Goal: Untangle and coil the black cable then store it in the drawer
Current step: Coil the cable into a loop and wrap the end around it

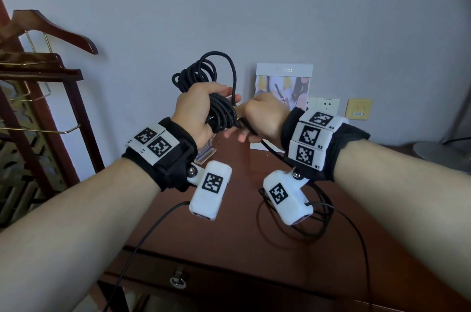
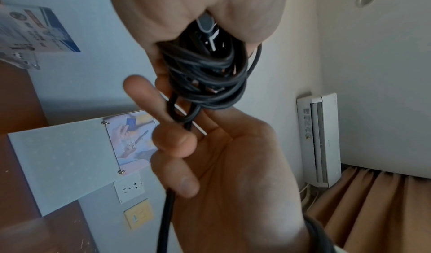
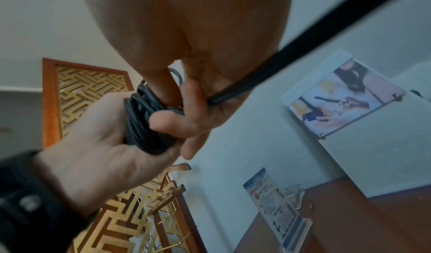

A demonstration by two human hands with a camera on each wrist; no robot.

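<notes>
Left hand [image 1: 196,108] clenched round black cable [image 1: 221,113] coils standing upright; right hand [image 1: 260,118] touching alongside, pinching the loose strand trailing down toward desk [image 1: 229,230].

Black cable [image 1: 219,110] mostly coiled, bundle held above drawer [image 1: 229,283].

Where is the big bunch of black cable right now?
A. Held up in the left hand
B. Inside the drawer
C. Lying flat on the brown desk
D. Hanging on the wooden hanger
A. The left hand has its fingers wrapped round the coiled bunch of the black cable, holding it up above the desk, while the right hand pinches the loose strand beside it.
</notes>
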